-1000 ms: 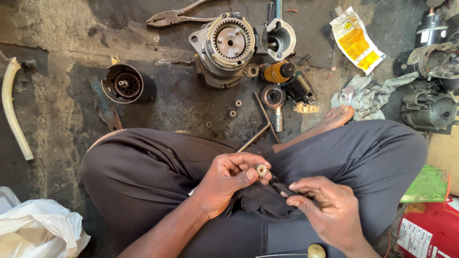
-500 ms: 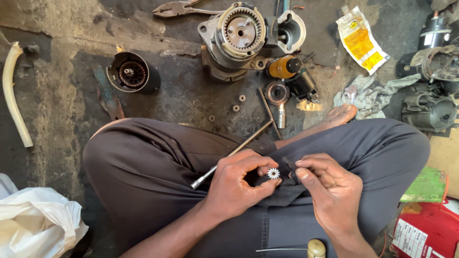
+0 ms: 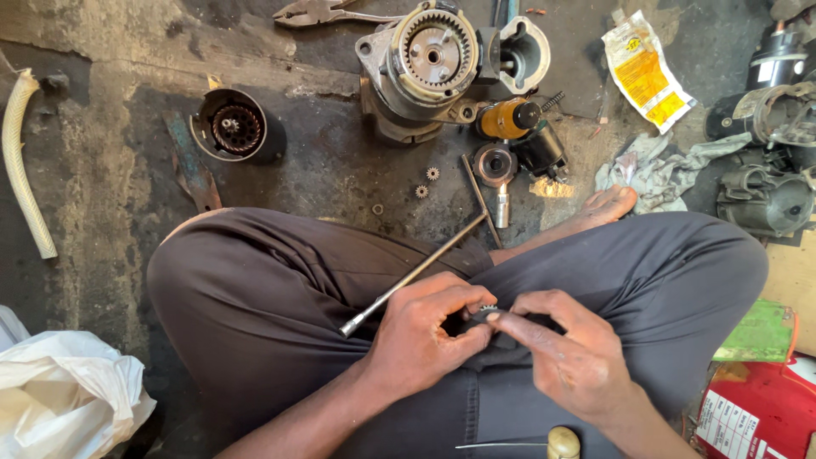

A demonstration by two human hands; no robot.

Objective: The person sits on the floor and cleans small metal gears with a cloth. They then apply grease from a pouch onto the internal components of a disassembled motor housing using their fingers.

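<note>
Head view shows the left hand [image 3: 425, 336] and right hand [image 3: 565, 357] meeting over the lap, each grip pinching the small gear [image 3: 486, 311] in a dark cloth [image 3: 510, 344]; best wiped gently, kept low above the trousers [image 3: 280, 297].

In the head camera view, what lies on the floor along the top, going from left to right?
White hose → black cup-shaped housing → big geared motor housing → orange-capped part → yellow packet → crumpled rag → dark motor parts.
</note>
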